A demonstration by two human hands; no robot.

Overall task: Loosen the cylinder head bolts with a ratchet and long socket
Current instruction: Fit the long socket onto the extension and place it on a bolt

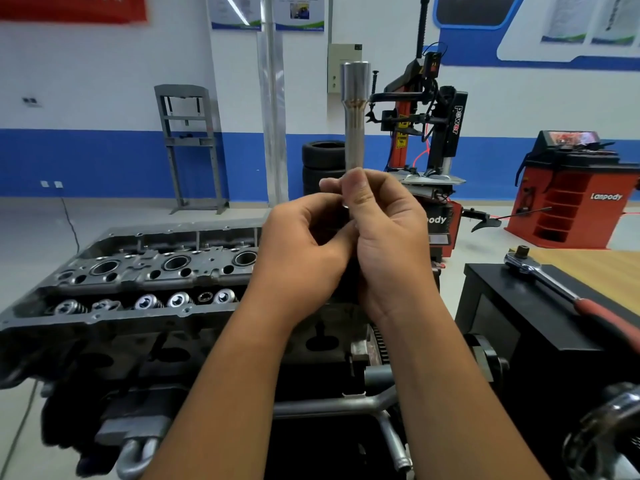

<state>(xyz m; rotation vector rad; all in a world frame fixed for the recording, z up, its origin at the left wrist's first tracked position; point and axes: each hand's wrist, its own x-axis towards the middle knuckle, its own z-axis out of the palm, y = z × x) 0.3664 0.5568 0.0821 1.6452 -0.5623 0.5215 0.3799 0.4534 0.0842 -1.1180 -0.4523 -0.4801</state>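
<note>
A long silver socket (354, 126) stands upright in front of me, its wide end at the top. My right hand (388, 244) grips its lower end with thumb and fingers curled round it. My left hand (304, 251) is curled against the same lower end, fingers touching it from the left; what lies between the two palms is hidden. The cylinder head (145, 278) sits below and to the left on the engine, with valve springs and bolt holes showing. The ratchet (554, 282), red-handled with a short bit on its head, lies on the black stand at the right.
A black stand (519, 327) rises at the right, with a wooden tabletop (595, 265) behind it. Beyond are a tyre changer (429, 133), a red wheel balancer (571, 195), stacked tyres (322, 161) and a grey press frame (188, 143). Engine pipes and a pulley lie below my arms.
</note>
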